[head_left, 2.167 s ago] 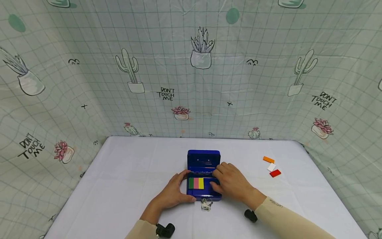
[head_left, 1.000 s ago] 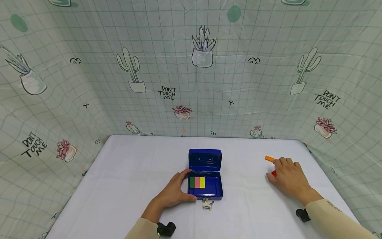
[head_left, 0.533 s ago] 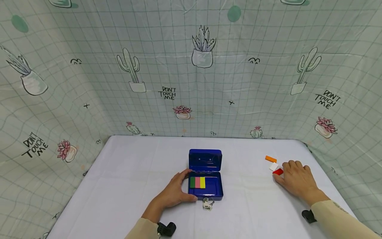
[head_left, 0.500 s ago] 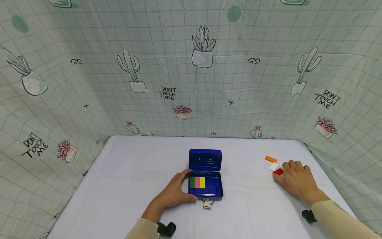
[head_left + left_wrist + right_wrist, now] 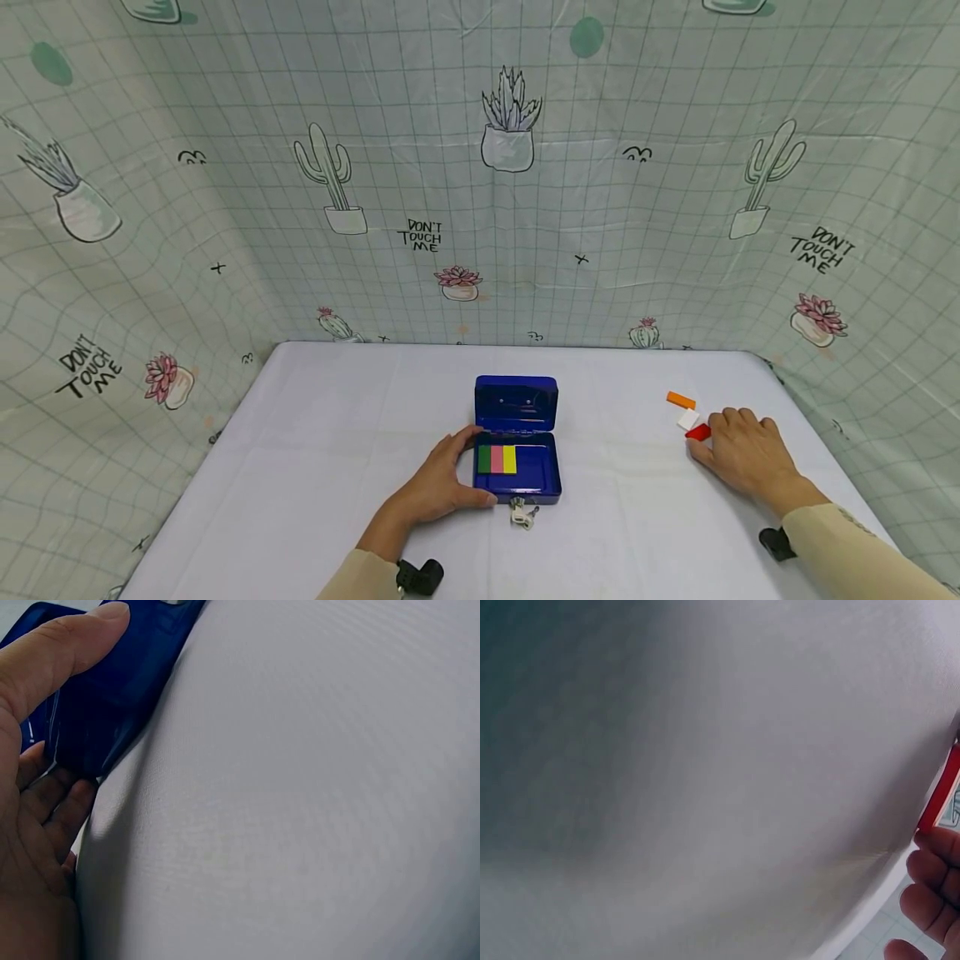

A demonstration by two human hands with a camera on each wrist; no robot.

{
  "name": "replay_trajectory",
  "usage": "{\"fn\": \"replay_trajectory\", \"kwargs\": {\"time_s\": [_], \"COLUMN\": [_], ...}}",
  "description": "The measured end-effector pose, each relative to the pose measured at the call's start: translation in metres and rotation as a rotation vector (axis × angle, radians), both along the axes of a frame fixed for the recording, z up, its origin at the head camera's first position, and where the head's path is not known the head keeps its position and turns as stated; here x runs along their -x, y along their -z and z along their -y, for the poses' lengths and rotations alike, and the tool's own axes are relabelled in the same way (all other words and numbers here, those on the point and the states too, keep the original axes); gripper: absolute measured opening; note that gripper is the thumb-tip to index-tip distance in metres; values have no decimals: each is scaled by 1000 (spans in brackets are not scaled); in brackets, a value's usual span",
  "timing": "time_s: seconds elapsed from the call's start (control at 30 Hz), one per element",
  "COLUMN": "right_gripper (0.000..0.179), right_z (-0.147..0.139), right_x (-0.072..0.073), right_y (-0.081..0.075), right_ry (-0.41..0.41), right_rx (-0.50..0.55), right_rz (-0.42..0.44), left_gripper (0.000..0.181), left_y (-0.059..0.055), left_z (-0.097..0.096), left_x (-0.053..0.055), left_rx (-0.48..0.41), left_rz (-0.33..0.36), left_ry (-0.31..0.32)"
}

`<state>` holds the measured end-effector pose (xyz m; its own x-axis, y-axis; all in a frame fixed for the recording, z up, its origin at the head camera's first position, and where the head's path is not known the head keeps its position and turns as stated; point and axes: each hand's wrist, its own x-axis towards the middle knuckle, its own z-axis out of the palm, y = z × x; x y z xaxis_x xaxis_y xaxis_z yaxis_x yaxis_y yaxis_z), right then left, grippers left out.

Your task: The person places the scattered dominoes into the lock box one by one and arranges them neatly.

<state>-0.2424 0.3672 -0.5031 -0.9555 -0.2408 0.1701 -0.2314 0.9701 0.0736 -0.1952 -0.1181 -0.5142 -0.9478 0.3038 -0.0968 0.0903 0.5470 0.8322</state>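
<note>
A small blue metal cash box (image 5: pixel 536 471) stands with its lid raised in the head view. Green (image 5: pixel 484 459), pink (image 5: pixel 497 459) and yellow (image 5: pixel 510 459) blocks lie side by side in its left part. My left hand (image 5: pixel 435 485) holds the box by its left side, thumb at the front corner and fingers at the back, as the left wrist view shows too. Far right, my right hand (image 5: pixel 750 454) pinches a flat red block (image 5: pixel 698 432) by its ends between thumb and fingertip. In the right wrist view the red block (image 5: pixel 939 789) shows at the edge.
Beyond the red block lie a white block (image 5: pixel 687 419) and an orange block (image 5: pixel 681 400). Keys (image 5: pixel 522 514) hang from the lock at the box's front. A white cloth covers the table (image 5: pixel 337 417), and a patterned curtain (image 5: pixel 420 183) surrounds it.
From the box, my right hand has moved right to the blocks and now has the red one between its fingers. It has barely shifted in the last half second. My left hand stays put.
</note>
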Motion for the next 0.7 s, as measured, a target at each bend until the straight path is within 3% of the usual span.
{"fn": "replay_trajectory", "kwargs": {"time_s": [0.23,0.7], "right_gripper": [43,43], "right_z": [-1,3], "right_x": [-1,-1], "right_y": [1,2], "right_ry": [-18,-97], "right_rx": [3,17], "right_rz": [10,-147], "left_gripper": [107,108], "left_y": [1,2], "left_z": [0,1], "left_x": [0,2], "left_rx": [-6,-7], "left_rz": [-3,-12], "left_ry": [4,9]}}
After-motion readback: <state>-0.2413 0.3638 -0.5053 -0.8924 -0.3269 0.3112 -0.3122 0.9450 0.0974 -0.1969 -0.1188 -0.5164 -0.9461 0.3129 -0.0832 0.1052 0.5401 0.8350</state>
